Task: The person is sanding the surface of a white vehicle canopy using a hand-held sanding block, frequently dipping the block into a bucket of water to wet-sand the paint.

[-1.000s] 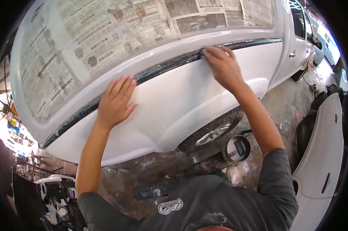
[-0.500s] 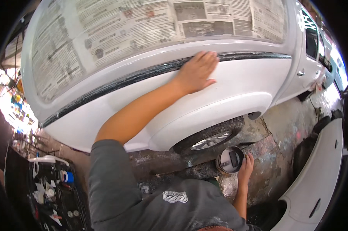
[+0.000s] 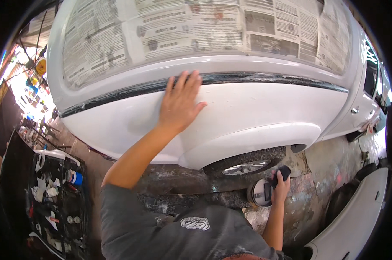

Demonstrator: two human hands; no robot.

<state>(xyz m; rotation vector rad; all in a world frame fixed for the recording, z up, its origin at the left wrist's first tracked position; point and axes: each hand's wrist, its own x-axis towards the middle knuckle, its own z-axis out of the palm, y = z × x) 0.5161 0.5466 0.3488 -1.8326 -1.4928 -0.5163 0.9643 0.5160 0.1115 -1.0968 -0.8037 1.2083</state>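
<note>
My left hand (image 3: 178,104) lies flat on the white side panel (image 3: 256,106) of a vehicle, its fingers spread. The fingertips reach over a dark, wet-looking strip (image 3: 248,78) that runs along the panel's upper edge. Low on the right, my right hand (image 3: 281,190) grips a small black block (image 3: 284,172), perhaps a sanding pad. Its exact kind is not clear. Beside that hand is a round dark-rimmed container (image 3: 252,195) with greyish liquid and a dark piece inside. Whether my right hand touches the container I cannot tell.
Newspaper (image 3: 183,30) covers the window area above the strip. A wheel (image 3: 246,167) sits under the arch. On the right stands a loose pale body panel (image 3: 356,212). A dark tray-like part (image 3: 59,208) at the left holds cluttered supplies, including a blue-and-white can (image 3: 75,177).
My left hand has moved left along the strip, and its fingers are more spread. My right hand has risen beside the container's rim and now shows the black block. The view has shifted.
</note>
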